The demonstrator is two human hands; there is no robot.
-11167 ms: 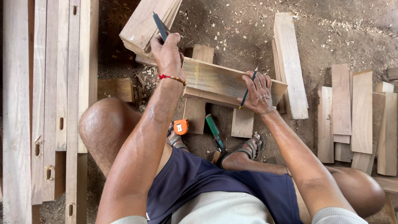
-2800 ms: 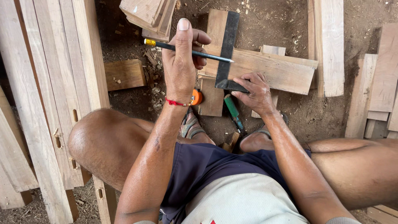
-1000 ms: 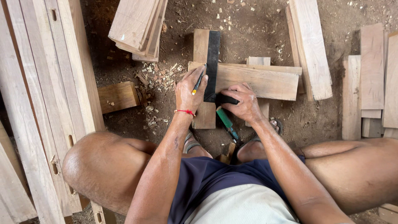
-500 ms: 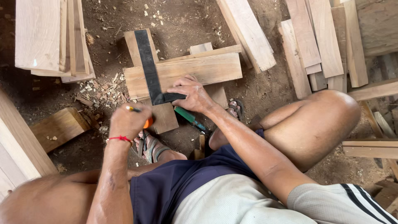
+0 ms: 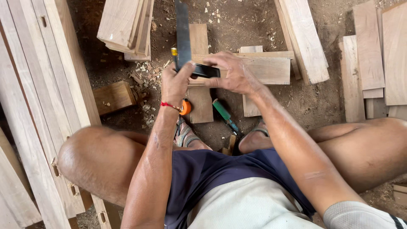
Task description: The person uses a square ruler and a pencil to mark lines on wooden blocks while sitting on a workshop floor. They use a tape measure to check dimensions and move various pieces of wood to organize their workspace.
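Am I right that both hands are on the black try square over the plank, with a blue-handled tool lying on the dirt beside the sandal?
Not quite: the handle is green, not blue. The head view shows the green-handled tool on the dirt by the sandal. The rest holds: the left hand and right hand are on the black try square over the plank.

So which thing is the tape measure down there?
Start at the wide pale plank lying crosswise on the dirt. Below its left end, beside the left hand with the red wrist thread, sits the small round orange tape measure, the only orange thing here.
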